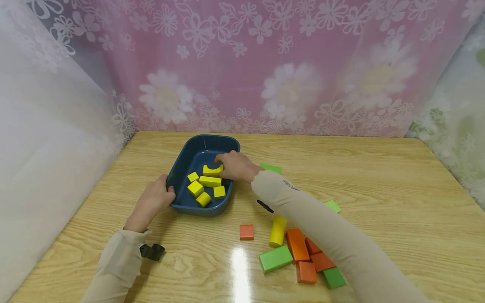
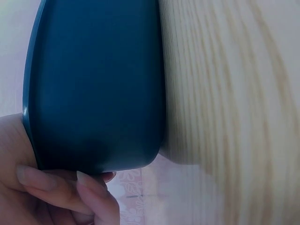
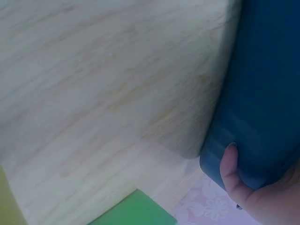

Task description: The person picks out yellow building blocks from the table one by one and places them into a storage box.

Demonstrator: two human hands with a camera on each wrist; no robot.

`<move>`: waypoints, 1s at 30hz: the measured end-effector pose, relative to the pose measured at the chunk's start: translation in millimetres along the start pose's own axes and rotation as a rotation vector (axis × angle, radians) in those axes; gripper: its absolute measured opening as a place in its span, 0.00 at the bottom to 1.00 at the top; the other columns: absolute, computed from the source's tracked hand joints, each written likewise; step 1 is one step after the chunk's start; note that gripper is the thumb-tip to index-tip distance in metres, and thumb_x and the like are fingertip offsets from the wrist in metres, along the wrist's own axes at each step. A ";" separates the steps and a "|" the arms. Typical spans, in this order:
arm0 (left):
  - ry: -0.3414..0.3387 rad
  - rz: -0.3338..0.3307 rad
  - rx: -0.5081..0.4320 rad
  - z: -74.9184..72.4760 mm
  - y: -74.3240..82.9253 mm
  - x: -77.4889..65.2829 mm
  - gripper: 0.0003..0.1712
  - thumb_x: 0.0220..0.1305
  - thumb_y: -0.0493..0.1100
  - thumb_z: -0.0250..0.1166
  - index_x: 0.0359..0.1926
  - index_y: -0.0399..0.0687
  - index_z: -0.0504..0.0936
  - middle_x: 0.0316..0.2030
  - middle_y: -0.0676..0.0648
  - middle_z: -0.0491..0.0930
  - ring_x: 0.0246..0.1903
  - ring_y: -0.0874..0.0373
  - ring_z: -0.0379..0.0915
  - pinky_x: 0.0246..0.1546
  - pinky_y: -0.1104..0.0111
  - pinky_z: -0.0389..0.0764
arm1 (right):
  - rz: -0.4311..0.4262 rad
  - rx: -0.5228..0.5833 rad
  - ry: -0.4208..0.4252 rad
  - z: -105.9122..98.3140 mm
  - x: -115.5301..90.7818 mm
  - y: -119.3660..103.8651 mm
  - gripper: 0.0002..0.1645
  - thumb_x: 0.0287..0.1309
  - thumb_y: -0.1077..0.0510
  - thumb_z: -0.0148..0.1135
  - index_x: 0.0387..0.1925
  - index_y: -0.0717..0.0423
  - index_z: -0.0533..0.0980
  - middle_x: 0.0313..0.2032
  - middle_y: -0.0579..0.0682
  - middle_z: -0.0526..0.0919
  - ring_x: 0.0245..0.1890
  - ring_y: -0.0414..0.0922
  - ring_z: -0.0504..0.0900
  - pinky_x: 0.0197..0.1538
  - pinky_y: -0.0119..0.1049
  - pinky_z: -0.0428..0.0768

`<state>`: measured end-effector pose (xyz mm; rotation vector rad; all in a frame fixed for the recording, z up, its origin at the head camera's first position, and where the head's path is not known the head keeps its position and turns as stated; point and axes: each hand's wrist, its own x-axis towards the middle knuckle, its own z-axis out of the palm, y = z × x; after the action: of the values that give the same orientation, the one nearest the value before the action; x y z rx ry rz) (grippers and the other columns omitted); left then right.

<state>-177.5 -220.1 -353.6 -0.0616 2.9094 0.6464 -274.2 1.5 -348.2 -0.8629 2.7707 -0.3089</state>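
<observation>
A dark blue plastic bin (image 1: 197,210) stands on the wooden table, with several yellow blocks inside. Among them are an arch block (image 1: 213,171), a long block (image 1: 210,182) and a short cylinder (image 1: 203,199). My left hand (image 1: 154,200) grips the bin's left rim near its front corner, its curled fingers also visible in the left wrist view. Over the right rim lies my right hand (image 1: 236,165), fingers reaching inside close to the arch block. The right wrist view shows one digit (image 3: 230,168) against the bin's outer wall.
Right of the bin lie a yellow cylinder (image 1: 278,231), a small red block (image 1: 246,232), a light green block (image 1: 275,259), an orange block (image 1: 297,245) and a dark green block (image 1: 334,278). My right sleeve passes above other blocks. A pink floral curtain (image 1: 235,84) hangs behind the table.
</observation>
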 end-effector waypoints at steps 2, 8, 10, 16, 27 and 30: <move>-0.002 0.000 -0.001 1.2 0.3 0.4 0.30 0.64 0.39 0.44 0.63 0.22 0.56 0.54 0.19 0.67 0.45 0.35 0.70 0.41 0.47 0.74 | 0.011 0.006 -0.002 0.2 -0.6 0.2 0.27 0.57 0.52 0.57 0.60 0.50 0.70 0.48 0.49 0.80 0.42 0.42 0.73 0.51 0.41 0.75; -0.025 -0.012 0.012 3.3 2.2 0.4 0.31 0.64 0.39 0.44 0.64 0.23 0.55 0.54 0.19 0.66 0.42 0.37 0.71 0.37 0.51 0.74 | -0.050 0.002 0.048 -1.2 -9.1 1.9 0.28 0.58 0.53 0.57 0.60 0.52 0.69 0.41 0.49 0.82 0.35 0.40 0.75 0.42 0.35 0.78; -0.019 -0.008 0.024 3.2 1.9 0.5 0.30 0.63 0.39 0.45 0.63 0.23 0.57 0.52 0.19 0.68 0.39 0.39 0.71 0.34 0.52 0.74 | -0.108 -0.009 0.099 -4.3 -15.3 2.8 0.26 0.57 0.55 0.58 0.58 0.54 0.71 0.41 0.50 0.83 0.34 0.39 0.76 0.40 0.33 0.79; 0.004 -0.001 0.030 0.4 1.0 0.8 0.29 0.63 0.39 0.45 0.61 0.22 0.59 0.50 0.19 0.70 0.36 0.39 0.72 0.31 0.54 0.74 | -0.245 -0.010 0.262 -15.5 -36.1 8.2 0.22 0.55 0.58 0.61 0.52 0.57 0.75 0.46 0.54 0.80 0.40 0.44 0.73 0.44 0.38 0.77; -0.008 0.017 0.011 -0.5 -1.9 -2.0 0.28 0.63 0.38 0.44 0.60 0.22 0.59 0.51 0.19 0.69 0.41 0.36 0.72 0.34 0.52 0.75 | -0.274 -0.008 0.291 -15.8 -78.5 18.0 0.30 0.53 0.59 0.63 0.58 0.59 0.69 0.51 0.55 0.77 0.49 0.46 0.72 0.52 0.42 0.74; -0.001 0.027 0.015 -0.6 -1.5 -0.5 0.28 0.63 0.38 0.44 0.60 0.22 0.59 0.51 0.19 0.69 0.40 0.37 0.72 0.34 0.52 0.75 | -0.261 0.010 0.251 -12.9 -93.9 25.2 0.28 0.54 0.58 0.62 0.57 0.59 0.69 0.51 0.55 0.77 0.47 0.46 0.73 0.49 0.42 0.76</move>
<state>-176.9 -221.7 -353.6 -0.0208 2.9179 0.6290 -215.6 77.8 -328.6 -1.2668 2.8753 -0.5065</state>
